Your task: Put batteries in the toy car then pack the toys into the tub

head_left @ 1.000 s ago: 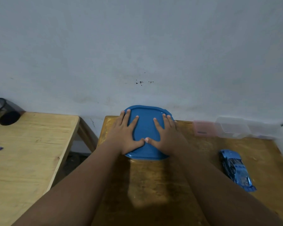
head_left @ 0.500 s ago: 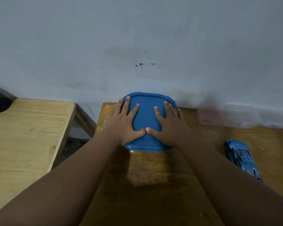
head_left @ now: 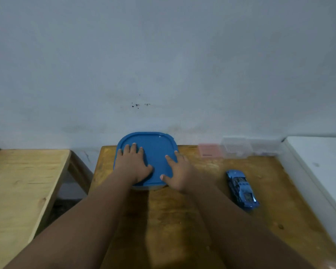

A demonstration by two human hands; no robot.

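A tub with a blue lid [head_left: 155,150] stands at the back of the brown wooden table [head_left: 182,220], against the wall. My left hand [head_left: 133,165] lies flat on the left part of the lid, fingers spread. My right hand [head_left: 177,172] rests on the lid's front right edge, with its fingers partly over the rim. A blue toy car [head_left: 241,188] sits on the table to the right of the tub, apart from both hands. What is inside the tub is hidden by the lid.
A pink case [head_left: 209,150] and a clear plastic box [head_left: 241,147] lie along the wall at the back right. A lighter wooden table [head_left: 21,191] stands to the left across a gap. A white surface [head_left: 318,167] borders the right side.
My right hand has slid from the lid's middle toward its front right edge. My left hand has shifted slightly left on the lid. The camera view has tilted.
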